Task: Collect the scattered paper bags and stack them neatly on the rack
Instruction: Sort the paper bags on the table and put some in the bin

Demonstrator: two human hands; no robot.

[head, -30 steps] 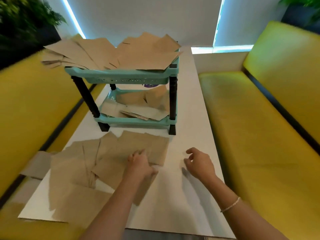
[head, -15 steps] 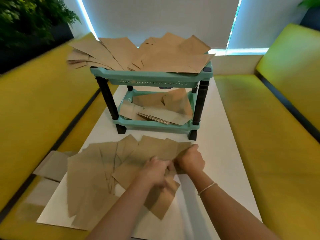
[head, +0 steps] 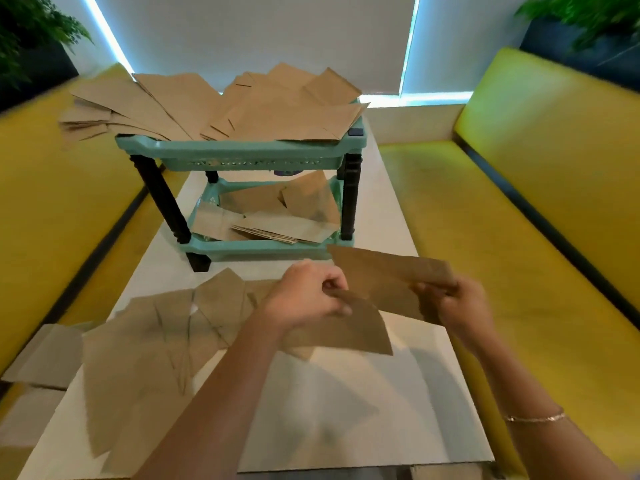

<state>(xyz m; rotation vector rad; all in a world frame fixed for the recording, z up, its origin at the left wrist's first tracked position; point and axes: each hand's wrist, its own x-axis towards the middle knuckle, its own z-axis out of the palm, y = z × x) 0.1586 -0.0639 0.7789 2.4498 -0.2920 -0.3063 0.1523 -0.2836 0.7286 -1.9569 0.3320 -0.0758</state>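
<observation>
A teal two-tier rack (head: 242,157) with black legs stands on the white table (head: 346,420). Several brown paper bags (head: 242,105) lie fanned on its top shelf, and more bags (head: 277,216) lie on the lower shelf. My right hand (head: 457,303) grips one flat paper bag (head: 384,275) lifted above the table, in front of the rack's right leg. My left hand (head: 304,292) pinches the edge of another paper bag (head: 349,327) just below it. Several scattered bags (head: 149,348) lie flat on the table at the left.
Yellow benches run along both sides of the table, the right one (head: 519,237) bare. Some bags (head: 45,355) hang off the table's left edge onto the left bench. Green plants (head: 27,32) stand at the back corners.
My hands came together over the pile, then parted. My right hand has lifted one bag up and to the right; my left hand now holds another bag's edge.
</observation>
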